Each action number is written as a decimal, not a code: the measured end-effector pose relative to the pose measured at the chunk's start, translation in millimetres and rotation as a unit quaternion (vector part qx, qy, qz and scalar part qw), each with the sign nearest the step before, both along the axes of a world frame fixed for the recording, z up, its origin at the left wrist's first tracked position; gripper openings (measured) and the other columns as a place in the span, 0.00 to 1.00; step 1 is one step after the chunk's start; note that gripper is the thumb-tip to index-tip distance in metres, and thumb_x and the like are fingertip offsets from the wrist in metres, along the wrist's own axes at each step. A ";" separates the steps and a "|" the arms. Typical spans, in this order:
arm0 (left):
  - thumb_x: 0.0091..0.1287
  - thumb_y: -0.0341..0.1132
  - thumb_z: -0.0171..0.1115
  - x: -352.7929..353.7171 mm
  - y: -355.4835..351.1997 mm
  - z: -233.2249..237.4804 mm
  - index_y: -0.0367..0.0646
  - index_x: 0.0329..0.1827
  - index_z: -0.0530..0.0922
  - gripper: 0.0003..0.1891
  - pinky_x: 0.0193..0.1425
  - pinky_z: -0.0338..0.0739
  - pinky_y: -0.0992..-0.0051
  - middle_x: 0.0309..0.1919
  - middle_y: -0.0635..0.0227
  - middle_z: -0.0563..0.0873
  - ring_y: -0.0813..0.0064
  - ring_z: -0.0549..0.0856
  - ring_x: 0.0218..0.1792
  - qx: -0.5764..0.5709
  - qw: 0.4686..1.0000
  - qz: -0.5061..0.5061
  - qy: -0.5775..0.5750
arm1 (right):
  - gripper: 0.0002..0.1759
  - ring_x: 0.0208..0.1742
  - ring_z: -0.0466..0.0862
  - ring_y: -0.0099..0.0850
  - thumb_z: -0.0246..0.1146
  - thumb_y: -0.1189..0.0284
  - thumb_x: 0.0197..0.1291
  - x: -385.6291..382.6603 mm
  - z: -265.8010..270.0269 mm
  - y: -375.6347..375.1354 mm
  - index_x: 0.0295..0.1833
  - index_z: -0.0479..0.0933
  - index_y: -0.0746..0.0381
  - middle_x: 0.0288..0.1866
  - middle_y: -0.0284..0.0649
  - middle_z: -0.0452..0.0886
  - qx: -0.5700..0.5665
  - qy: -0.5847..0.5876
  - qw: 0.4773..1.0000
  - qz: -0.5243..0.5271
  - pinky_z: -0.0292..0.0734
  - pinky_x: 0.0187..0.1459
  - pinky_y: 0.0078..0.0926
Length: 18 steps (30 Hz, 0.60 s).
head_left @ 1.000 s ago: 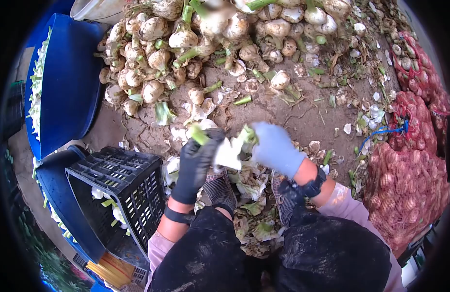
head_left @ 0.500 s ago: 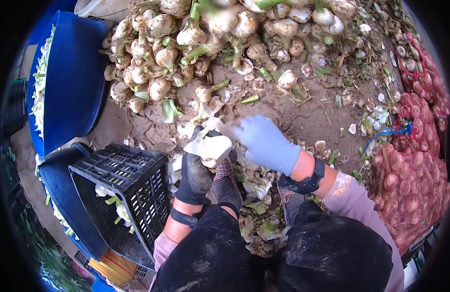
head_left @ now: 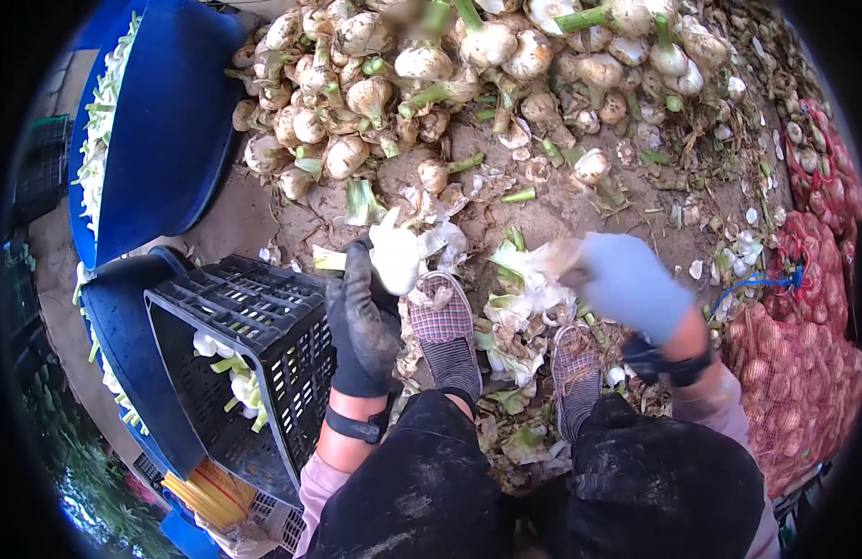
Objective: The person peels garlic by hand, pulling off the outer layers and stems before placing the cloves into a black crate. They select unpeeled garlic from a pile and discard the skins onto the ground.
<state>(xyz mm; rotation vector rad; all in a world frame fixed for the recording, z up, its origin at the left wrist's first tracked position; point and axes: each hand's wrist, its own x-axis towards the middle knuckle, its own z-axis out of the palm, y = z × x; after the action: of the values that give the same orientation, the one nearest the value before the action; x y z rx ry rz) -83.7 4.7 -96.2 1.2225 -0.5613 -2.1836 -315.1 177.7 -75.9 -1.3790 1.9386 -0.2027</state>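
Observation:
My left hand (head_left: 364,312), in a dark glove, is closed around a peeled white garlic bulb (head_left: 395,257) with a short cut stem pointing left. My right hand (head_left: 631,284), in a light blue glove, is low over the ground to the right and smeared by motion. A blurred brownish thing (head_left: 558,259) is at its fingertips; I cannot make out what it is. Below it lie peeled garlic skins (head_left: 524,298), between and ahead of my feet. In front is a heap of unpeeled garlic bulbs (head_left: 366,98) with soil on them.
A black plastic crate (head_left: 263,317) lies tilted at my left, with several peeled bulbs (head_left: 240,377) inside. Blue tubs (head_left: 170,130) of peeled bulbs stand beyond it. Red net bags (head_left: 790,382) full of bulbs line the right side. Loose stems and skins litter the ground.
My right hand has moved away from the bulb, to the right and slightly down, the brownish thing moving with it. My left hand has turned the bulb, so its stem now points left.

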 end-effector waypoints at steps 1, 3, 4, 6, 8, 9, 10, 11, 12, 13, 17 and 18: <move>0.73 0.38 0.54 -0.9 2.5 1.3 0.34 0.57 0.72 0.17 0.56 0.81 0.57 0.49 0.55 0.82 0.61 0.84 0.50 -0.064 0.996 -0.002 -0.058 | 0.24 0.39 0.83 0.42 0.69 0.60 0.52 11.9 -6.7 -6.3 0.52 0.76 0.60 0.40 0.42 0.82 0.023 0.075 0.997 0.014 0.76 0.41 0.39; 0.69 0.32 0.61 -2.9 0.9 4.8 0.35 0.54 0.74 0.14 0.52 0.83 0.69 0.47 0.59 0.83 0.70 0.84 0.48 -0.155 0.980 -0.039 -0.118 | 0.25 0.42 0.82 0.44 0.69 0.61 0.53 39.4 -2.9 -37.0 0.55 0.74 0.57 0.45 0.38 0.81 -0.080 0.066 0.994 -0.041 0.76 0.44 0.39; 0.69 0.32 0.61 -2.9 0.6 1.4 0.35 0.54 0.74 0.14 0.52 0.83 0.69 0.47 0.59 0.83 0.70 0.84 0.48 -0.157 0.980 -0.034 -0.118 | 0.22 0.42 0.82 0.42 0.68 0.62 0.53 50.7 -0.9 -48.7 0.53 0.75 0.58 0.43 0.38 0.81 -0.202 -0.024 0.973 -0.109 0.76 0.43 0.38; 0.68 0.32 0.62 -3.4 8.1 -3.5 0.36 0.53 0.75 0.14 0.50 0.82 0.74 0.46 0.62 0.82 0.73 0.84 0.47 -0.320 0.909 -0.161 -0.214 | 0.18 0.40 0.82 0.42 0.68 0.63 0.54 76.5 1.0 -74.2 0.49 0.76 0.58 0.41 0.39 0.82 -0.241 -0.026 0.962 -0.125 0.77 0.43 0.38; 0.68 0.31 0.62 -9.7 16.7 8.3 0.39 0.53 0.74 0.13 0.48 0.81 0.78 0.45 0.66 0.82 0.78 0.83 0.45 -0.247 0.947 -0.104 -0.180 | 0.15 0.39 0.83 0.42 0.67 0.64 0.55 72.7 -3.0 -85.6 0.45 0.78 0.59 0.39 0.39 0.82 -0.292 -0.014 0.946 -0.138 0.77 0.42 0.38; 0.68 0.31 0.61 -11.6 14.1 16.2 0.39 0.53 0.74 0.12 0.49 0.80 0.78 0.44 0.67 0.82 0.78 0.83 0.44 -0.218 0.962 -0.083 -0.144 | 0.12 0.38 0.83 0.42 0.67 0.65 0.55 67.1 -7.9 -88.8 0.42 0.78 0.59 0.37 0.41 0.83 -0.266 -0.056 0.946 -0.177 0.77 0.40 0.38; 0.69 0.31 0.60 -9.0 10.4 25.3 0.40 0.53 0.73 0.12 0.49 0.80 0.79 0.43 0.68 0.82 0.79 0.83 0.44 -0.187 0.974 -0.061 -0.112 | 0.11 0.36 0.83 0.42 0.66 0.65 0.55 62.7 -12.5 -92.0 0.40 0.79 0.59 0.35 0.42 0.83 -0.237 -0.103 0.942 -0.214 0.78 0.38 0.38; 0.70 0.29 0.58 4.3 8.3 37.3 0.38 0.54 0.74 0.12 0.50 0.79 0.80 0.44 0.67 0.83 0.78 0.83 0.44 -0.194 0.974 -0.053 -0.102 | 0.08 0.34 0.83 0.43 0.65 0.66 0.56 55.0 -16.6 -90.8 0.35 0.80 0.59 0.32 0.44 0.82 -0.256 -0.069 0.937 -0.228 0.77 0.34 0.38; 0.72 0.30 0.55 10.8 6.1 62.4 0.37 0.53 0.75 0.10 0.54 0.78 0.74 0.51 0.63 0.82 0.74 0.82 0.50 -0.244 0.964 -0.068 -0.080 | 0.08 0.34 0.83 0.43 0.65 0.66 0.56 50.0 -29.9 -84.5 0.35 0.80 0.59 0.32 0.44 0.82 -0.255 -0.070 0.937 -0.227 0.77 0.34 0.38; 0.73 0.32 0.50 31.4 1.0 74.2 0.38 0.56 0.73 0.12 0.58 0.76 0.71 0.53 0.58 0.81 0.71 0.82 0.52 -0.303 0.932 -0.067 -0.187 | 0.08 0.34 0.83 0.44 0.65 0.66 0.56 46.2 -49.9 -76.4 0.36 0.80 0.59 0.32 0.44 0.82 -0.167 -0.021 0.965 -0.203 0.78 0.36 0.38; 0.73 0.34 0.44 80.0 -28.4 145.6 0.34 0.55 0.73 0.16 0.64 0.73 0.54 0.55 0.47 0.78 0.54 0.79 0.57 -0.533 0.789 0.080 -0.296 | 0.09 0.35 0.83 0.46 0.63 0.66 0.56 36.3 -48.7 -74.5 0.41 0.81 0.57 0.32 0.46 0.82 0.120 0.029 0.991 0.058 0.78 0.38 0.42; 0.73 0.34 0.44 83.3 -27.6 146.5 0.34 0.55 0.73 0.16 0.64 0.73 0.54 0.55 0.47 0.78 0.54 0.79 0.57 -0.533 0.787 0.081 -0.299 | 0.09 0.35 0.83 0.46 0.63 0.66 0.56 35.4 -52.9 -78.7 0.41 0.81 0.57 0.32 0.46 0.82 0.119 0.027 0.991 0.061 0.78 0.38 0.42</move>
<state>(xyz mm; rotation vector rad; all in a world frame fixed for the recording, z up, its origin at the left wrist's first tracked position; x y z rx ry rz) -0.4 -22.8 50.3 1.1493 -1.5881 -0.9072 -279.7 99.0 -128.8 -1.3483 1.8475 0.1212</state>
